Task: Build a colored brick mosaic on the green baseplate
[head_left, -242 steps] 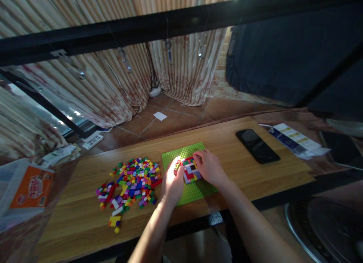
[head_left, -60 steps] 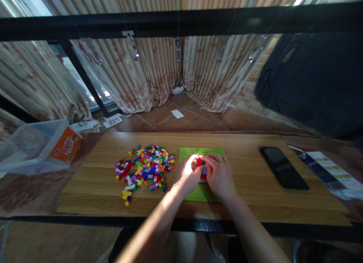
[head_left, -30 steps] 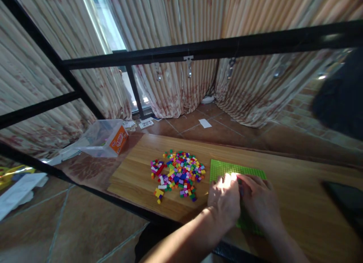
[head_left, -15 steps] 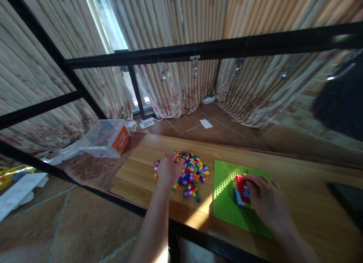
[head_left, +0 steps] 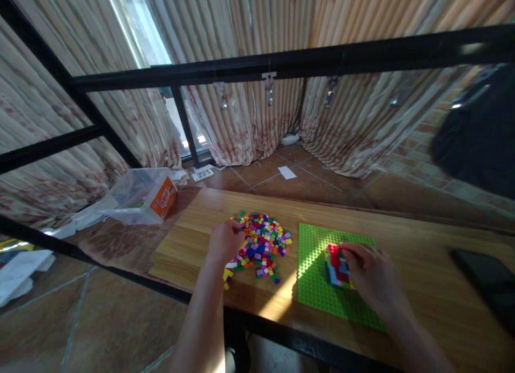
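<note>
A small build of toy building bricks, red on top with blue and yellow parts, stands on a green studded baseplate. My right hand is closed at its right side, thumb and fingers against the upper edge; part of the build is hidden behind them. To the left, a heap of loose coloured bricks is spread over the wooden table. My left hand is at the heap's left edge, its fingers pinched together just over the bricks. Whatever is between those fingertips is too small to make out.
A clear plastic bin with an orange label stands beyond the table's left end. At the right of the wooden table lies a dark flat device. A black metal rail crosses in front of the curtains.
My left hand has drawn slightly left and its fingers have come together, uncovering more bricks. My right hand stays at the brick build. The whole view has shifted a little.
</note>
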{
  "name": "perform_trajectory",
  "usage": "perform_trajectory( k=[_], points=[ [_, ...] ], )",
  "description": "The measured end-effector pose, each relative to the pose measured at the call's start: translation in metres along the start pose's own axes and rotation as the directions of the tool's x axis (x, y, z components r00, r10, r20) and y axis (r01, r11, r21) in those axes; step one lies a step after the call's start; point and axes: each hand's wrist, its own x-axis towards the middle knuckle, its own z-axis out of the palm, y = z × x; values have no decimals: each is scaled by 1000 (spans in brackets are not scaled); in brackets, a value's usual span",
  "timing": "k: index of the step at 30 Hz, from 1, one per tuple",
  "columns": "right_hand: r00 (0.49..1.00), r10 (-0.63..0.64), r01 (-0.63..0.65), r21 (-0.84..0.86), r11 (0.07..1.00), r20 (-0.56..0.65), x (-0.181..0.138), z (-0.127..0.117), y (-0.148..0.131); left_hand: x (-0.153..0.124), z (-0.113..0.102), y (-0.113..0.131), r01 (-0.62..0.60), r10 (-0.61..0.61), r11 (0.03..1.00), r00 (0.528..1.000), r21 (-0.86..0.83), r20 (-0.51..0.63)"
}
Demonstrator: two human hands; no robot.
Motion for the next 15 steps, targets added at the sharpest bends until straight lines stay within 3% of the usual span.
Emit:
perform_trajectory(
  k=[3, 7, 11, 15],
  points=[
    [996, 70, -65, 92, 994, -55, 1, -2, -5, 0, -5, 4, -22, 44, 955, 997, -296, 68],
    [979, 143, -93, 302, 949, -147, 0, -11, -27, -8, -1, 25, 81, 125, 735, 960, -673, 252],
    [995, -2, 43, 422, 905, -97, -3, -21, -55, -23, 25, 55, 209, 199, 630, 887, -748, 416],
    [980, -200, 180, 488, 854, -12, -6, -25, -66, -41, 58, 78, 213, 327, 649, 789, -730, 521]
  ],
)
